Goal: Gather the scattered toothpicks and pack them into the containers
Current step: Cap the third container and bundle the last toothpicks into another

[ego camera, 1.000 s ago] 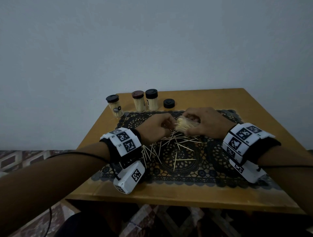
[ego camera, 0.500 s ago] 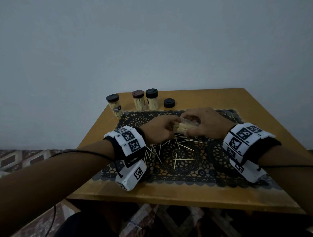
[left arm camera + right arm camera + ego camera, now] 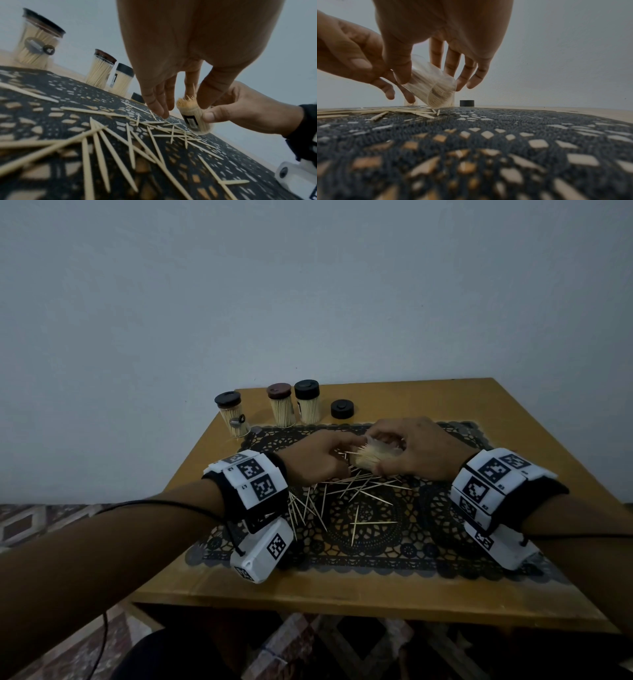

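- Head view: right hand (image 3: 423,450) grips the open jar (image 3: 371,457), tilted w/ its mouth toward the left hand (image 3: 317,462).
- Left hand's thumb and forefinger sit at the jar mouth by the picks poking out; can't tell if they pinch one, other fingers hang loose.
- Loose picks (image 3: 346,496) lie across the mat (image 3: 445,542), near both wrists.
- Risk: jar looks packed (tips stick out), so forcing more in could push some back out.
- Tilt it further & the lot may spill.
- Lid (image 3: 342,409) sits off, beside 3 capped jars (image 3: 282,409).
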